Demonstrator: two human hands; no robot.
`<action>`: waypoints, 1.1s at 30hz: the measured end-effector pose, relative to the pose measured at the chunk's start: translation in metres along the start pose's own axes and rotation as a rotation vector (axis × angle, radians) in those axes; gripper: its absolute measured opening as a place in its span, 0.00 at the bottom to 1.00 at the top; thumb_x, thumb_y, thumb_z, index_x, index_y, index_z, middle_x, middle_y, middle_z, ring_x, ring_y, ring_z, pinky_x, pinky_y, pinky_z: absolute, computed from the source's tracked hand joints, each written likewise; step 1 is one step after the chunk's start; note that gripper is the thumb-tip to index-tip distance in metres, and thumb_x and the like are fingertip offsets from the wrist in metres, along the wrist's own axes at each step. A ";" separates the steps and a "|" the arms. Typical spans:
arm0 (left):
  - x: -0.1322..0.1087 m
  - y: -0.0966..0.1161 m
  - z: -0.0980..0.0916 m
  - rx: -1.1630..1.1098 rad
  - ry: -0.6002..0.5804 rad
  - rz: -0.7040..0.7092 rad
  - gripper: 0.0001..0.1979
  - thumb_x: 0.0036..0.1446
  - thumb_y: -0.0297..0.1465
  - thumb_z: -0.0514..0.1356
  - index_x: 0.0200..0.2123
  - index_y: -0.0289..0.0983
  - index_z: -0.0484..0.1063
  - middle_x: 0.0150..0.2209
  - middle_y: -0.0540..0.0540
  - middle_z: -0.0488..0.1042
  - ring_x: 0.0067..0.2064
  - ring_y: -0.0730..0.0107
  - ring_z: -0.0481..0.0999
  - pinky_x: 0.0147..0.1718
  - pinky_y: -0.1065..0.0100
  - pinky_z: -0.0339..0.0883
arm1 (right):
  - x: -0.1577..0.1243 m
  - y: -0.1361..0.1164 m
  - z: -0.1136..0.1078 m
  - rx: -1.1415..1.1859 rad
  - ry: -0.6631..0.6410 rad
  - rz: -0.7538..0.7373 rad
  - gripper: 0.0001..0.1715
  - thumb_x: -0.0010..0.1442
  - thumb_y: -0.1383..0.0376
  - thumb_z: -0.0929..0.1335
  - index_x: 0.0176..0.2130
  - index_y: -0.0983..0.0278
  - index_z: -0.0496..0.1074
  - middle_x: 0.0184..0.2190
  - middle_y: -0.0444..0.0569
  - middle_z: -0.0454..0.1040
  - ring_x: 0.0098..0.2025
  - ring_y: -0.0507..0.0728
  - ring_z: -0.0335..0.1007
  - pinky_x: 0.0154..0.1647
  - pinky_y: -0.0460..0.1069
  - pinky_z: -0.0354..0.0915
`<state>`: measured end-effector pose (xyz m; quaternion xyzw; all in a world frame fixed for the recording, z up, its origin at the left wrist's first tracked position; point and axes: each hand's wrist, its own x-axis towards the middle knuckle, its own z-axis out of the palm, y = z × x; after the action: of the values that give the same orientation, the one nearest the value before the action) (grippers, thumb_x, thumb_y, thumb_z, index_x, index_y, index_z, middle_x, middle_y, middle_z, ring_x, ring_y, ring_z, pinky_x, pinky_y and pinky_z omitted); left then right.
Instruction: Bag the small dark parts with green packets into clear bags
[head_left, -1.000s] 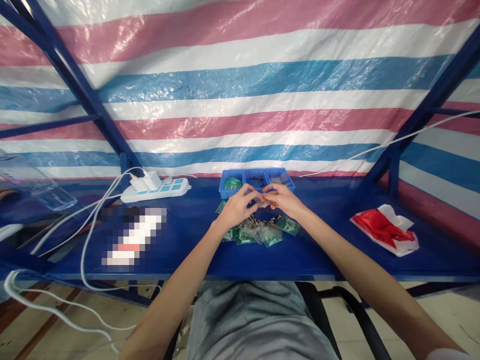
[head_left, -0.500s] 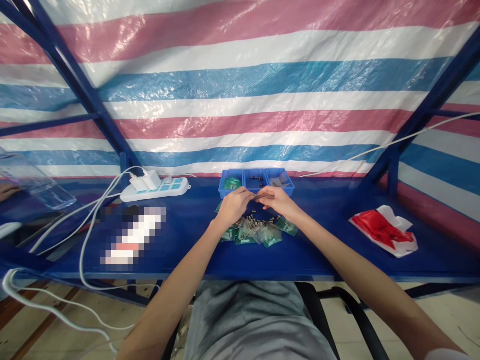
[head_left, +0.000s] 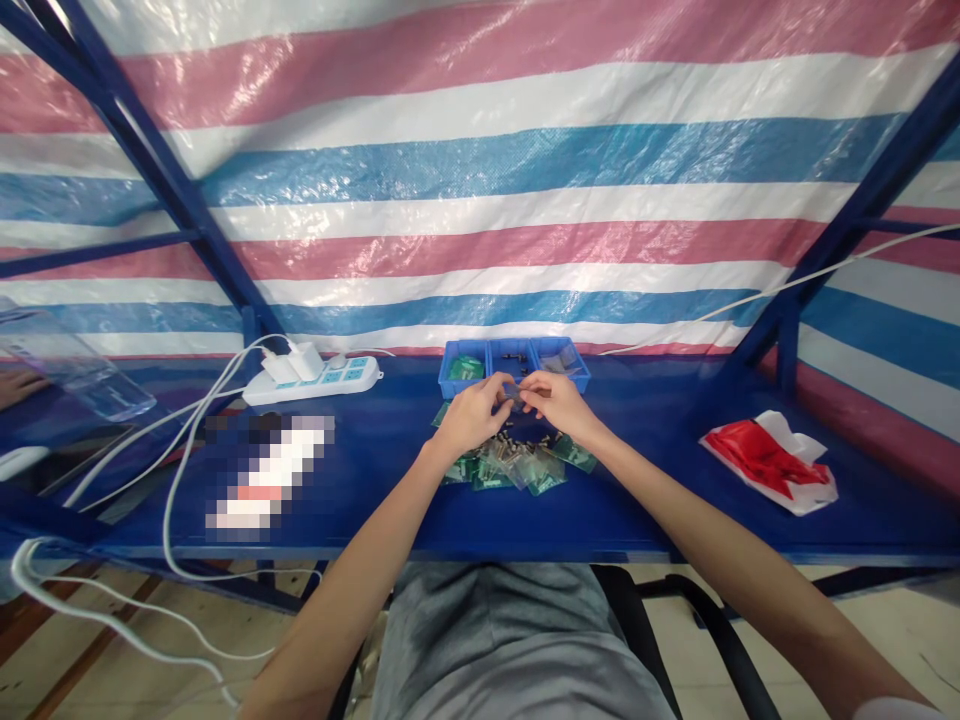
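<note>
My left hand (head_left: 474,412) and my right hand (head_left: 556,400) are close together in front of a blue three-part bin (head_left: 511,384). Thumbs and fingertips of both are closed on a small greyish see-through plastic bag (head_left: 514,394), mostly hidden by the fingers. Below them on the blue table lie a heap of small brass-coloured metal pieces (head_left: 517,444) and several filled clear bags with green contents (head_left: 491,470). Green packets (head_left: 466,368) fill the bin's left compartment, a few dark small parts (head_left: 514,357) the middle, and clear bags (head_left: 559,362) the right.
A white power strip (head_left: 330,378) with plugs and white cables stands at the back left. A blurred-out item (head_left: 274,475) lies in front of it. On the right is a red and white plastic bag (head_left: 772,460). Another person's hand (head_left: 21,386) shows at far left.
My fingers have shifted their grip on the small bag, which was a thin edge-on strip and now shows as a greyish patch. The left hand has moved slightly right.
</note>
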<state>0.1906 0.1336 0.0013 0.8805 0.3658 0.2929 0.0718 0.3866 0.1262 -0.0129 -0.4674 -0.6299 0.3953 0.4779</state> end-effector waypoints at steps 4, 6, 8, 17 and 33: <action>0.000 -0.002 0.000 -0.017 -0.005 0.028 0.25 0.60 0.26 0.58 0.59 0.42 0.61 0.44 0.48 0.75 0.39 0.68 0.76 0.36 0.69 0.68 | 0.001 -0.001 -0.002 0.072 0.065 0.046 0.08 0.55 0.65 0.70 0.38 0.64 0.73 0.26 0.45 0.76 0.26 0.54 0.74 0.21 0.44 0.64; 0.000 -0.001 0.000 -0.004 -0.005 0.053 0.23 0.59 0.24 0.58 0.57 0.42 0.64 0.46 0.47 0.75 0.40 0.67 0.76 0.37 0.68 0.69 | 0.000 -0.003 -0.002 0.115 0.069 0.074 0.09 0.55 0.65 0.71 0.38 0.64 0.72 0.24 0.44 0.75 0.25 0.53 0.73 0.20 0.44 0.63; 0.000 -0.001 -0.001 0.015 -0.005 0.074 0.18 0.60 0.24 0.58 0.54 0.42 0.68 0.47 0.47 0.75 0.41 0.67 0.76 0.38 0.68 0.69 | -0.001 -0.005 -0.002 0.140 0.063 0.098 0.10 0.55 0.64 0.71 0.39 0.64 0.72 0.22 0.42 0.73 0.24 0.53 0.71 0.20 0.44 0.62; 0.001 -0.006 0.002 0.031 0.097 0.068 0.10 0.70 0.33 0.53 0.46 0.41 0.73 0.46 0.46 0.72 0.43 0.67 0.76 0.43 0.67 0.70 | -0.001 -0.003 0.002 0.095 0.022 0.126 0.11 0.58 0.70 0.64 0.42 0.64 0.72 0.31 0.47 0.77 0.27 0.52 0.76 0.19 0.42 0.63; 0.000 0.002 -0.001 -0.013 0.010 0.047 0.12 0.63 0.31 0.60 0.49 0.41 0.65 0.48 0.46 0.71 0.39 0.68 0.76 0.39 0.65 0.71 | -0.001 0.002 0.002 -0.105 -0.012 0.012 0.08 0.60 0.61 0.68 0.33 0.64 0.73 0.25 0.47 0.76 0.26 0.55 0.73 0.22 0.46 0.66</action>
<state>0.1908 0.1323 0.0028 0.8868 0.3435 0.3014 0.0686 0.3849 0.1253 -0.0155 -0.4933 -0.6500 0.3670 0.4466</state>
